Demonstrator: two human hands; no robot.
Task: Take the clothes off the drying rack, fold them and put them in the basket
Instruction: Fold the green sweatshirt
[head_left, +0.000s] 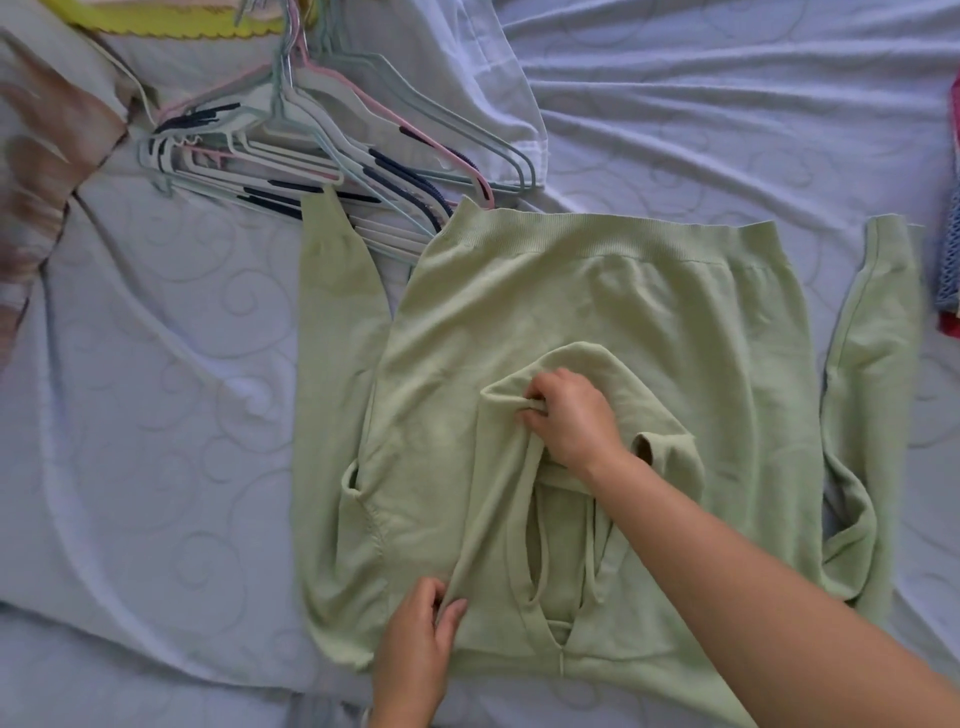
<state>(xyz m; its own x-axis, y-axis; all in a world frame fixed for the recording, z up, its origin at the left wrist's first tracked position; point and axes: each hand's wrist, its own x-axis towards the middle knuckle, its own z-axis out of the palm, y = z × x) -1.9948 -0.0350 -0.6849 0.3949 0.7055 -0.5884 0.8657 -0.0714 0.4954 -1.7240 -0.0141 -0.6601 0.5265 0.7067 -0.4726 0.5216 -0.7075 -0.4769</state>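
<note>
- A pale green sweater (571, 322) lies spread flat on the white bedsheet (156, 415), hem away from her, sleeves out to both sides.
- Her right hand (571, 415) pinches a fold of its fabric at mid-body.
- Her left hand (415, 639) grips a strip, perhaps the neckline edge.
- Hangers (311, 156) lie piled just beyond the left sleeve.

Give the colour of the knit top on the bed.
The long-sleeved knit hooded top is pale green; head view.

A bed (156, 415) under a pale swirl-stitched sheet carries a spread light-green sweater (519, 312), a heap of plastic hangers (311, 145) and a white cloth (457, 78).
</note>
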